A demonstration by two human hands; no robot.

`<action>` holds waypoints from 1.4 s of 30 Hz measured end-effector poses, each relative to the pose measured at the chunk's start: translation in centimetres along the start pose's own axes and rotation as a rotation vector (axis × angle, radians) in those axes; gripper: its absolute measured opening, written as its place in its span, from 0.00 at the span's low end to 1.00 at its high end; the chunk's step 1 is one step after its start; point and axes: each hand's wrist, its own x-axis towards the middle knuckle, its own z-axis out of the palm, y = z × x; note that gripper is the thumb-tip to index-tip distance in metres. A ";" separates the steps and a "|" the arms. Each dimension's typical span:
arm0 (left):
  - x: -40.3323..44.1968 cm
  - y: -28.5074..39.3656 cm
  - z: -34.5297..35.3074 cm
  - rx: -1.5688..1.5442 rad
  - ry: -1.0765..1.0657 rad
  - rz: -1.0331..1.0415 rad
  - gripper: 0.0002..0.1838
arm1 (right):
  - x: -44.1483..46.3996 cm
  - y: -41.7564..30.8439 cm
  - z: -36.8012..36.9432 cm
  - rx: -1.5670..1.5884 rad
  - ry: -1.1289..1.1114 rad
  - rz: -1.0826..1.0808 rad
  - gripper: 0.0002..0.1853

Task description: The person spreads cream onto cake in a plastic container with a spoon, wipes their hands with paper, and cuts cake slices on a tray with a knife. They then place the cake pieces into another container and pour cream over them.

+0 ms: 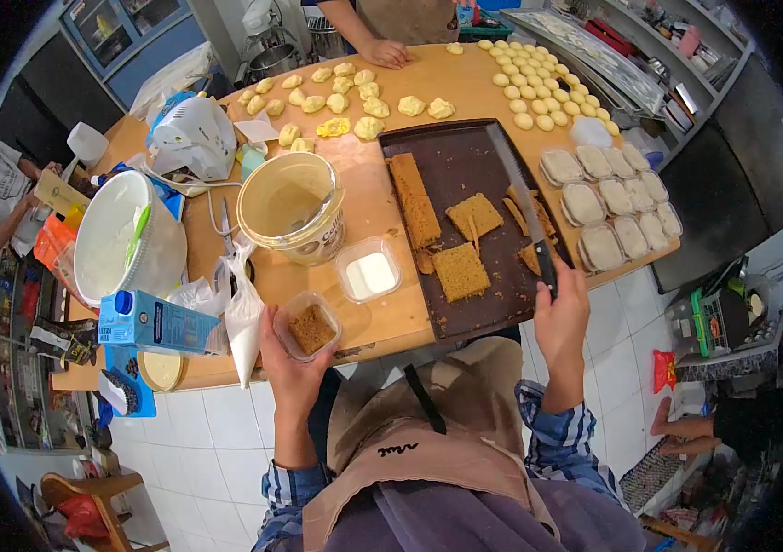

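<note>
The left hand (294, 370) curls round a small clear plastic tub (318, 301); squeeze softly. The right hand (564, 317) wraps a long silver knife's black handle (546, 268); keep it steady.

At the near edge of the tabletop (368, 191), the left hand (294, 370) holds a small clear container (302, 302) with brown cake inside, just beside a white piping bag (243, 322). The right hand (561, 311) has its fingers around the black handle of a long knife (525, 200), whose blade extends over the right side of a dark tray (465, 173) bearing brown cake pieces (462, 273). Pale-topped containers (583, 203) stand along the right edge, round dough balls (528, 92) crowd the far right corner, and another person's hand (386, 52) rests at the far edge.
</note>
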 end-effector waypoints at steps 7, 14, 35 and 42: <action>-0.8 3.9 -1.4 0.127 0.134 0.185 0.52 | -0.9 2.2 -2.9 0.347 0.219 0.148 0.17; 0.4 12.7 4.3 -0.194 -0.222 0.540 0.28 | -3.1 3.2 -3.2 0.670 0.279 0.370 0.21; 1.1 18.7 23.4 0.110 -0.513 0.350 0.20 | -6.4 5.9 -4.8 0.573 0.260 0.372 0.20; 1.9 18.3 19.9 -0.093 -0.566 0.312 0.25 | -6.0 4.8 -3.8 0.567 0.306 0.267 0.20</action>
